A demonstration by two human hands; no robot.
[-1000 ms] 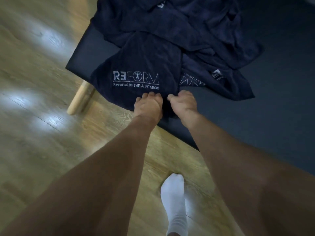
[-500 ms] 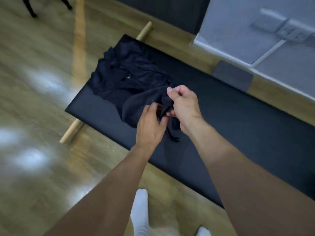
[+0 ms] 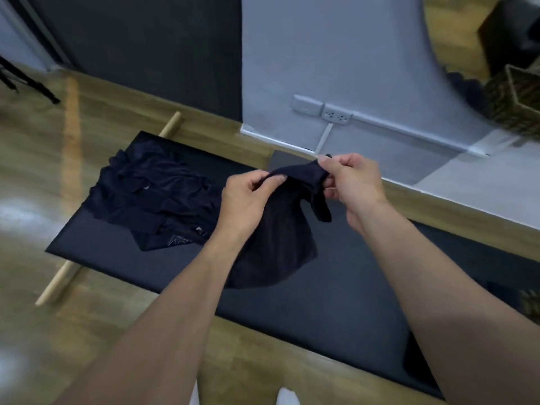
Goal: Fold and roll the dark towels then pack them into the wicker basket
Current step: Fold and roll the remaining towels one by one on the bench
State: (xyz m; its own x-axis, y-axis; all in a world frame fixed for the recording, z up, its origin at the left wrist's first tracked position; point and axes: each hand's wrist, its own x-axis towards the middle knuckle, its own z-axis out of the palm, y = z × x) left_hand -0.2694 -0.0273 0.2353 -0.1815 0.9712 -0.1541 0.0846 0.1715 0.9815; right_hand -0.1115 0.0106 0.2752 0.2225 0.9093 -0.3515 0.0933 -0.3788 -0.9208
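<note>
A dark navy towel [image 3: 277, 238] hangs in the air over the black bench [image 3: 336, 302]. My left hand [image 3: 245, 197] pinches its upper edge, and my right hand [image 3: 353, 182] pinches the same edge a little to the right, at a corner. The cloth droops bunched below both hands. A heap of more dark towels [image 3: 152, 200] lies crumpled on the bench's left end. The wicker basket [image 3: 517, 103] stands at the far right by the wall, with dark cloth [image 3: 464, 83] showing beside it.
The bench rests on light wooden legs [image 3: 58, 285] over a wood floor [image 3: 38, 176]. A grey wall with power sockets [image 3: 336, 114] runs behind it. Black stand legs [image 3: 26, 80] sit at the far left. My white socks [image 3: 287, 397] show at the bottom edge.
Both hands lifted one towel off the heap and raised it above the bench, moving apart along its edge. My view swung up from the bench's near edge toward the wall.
</note>
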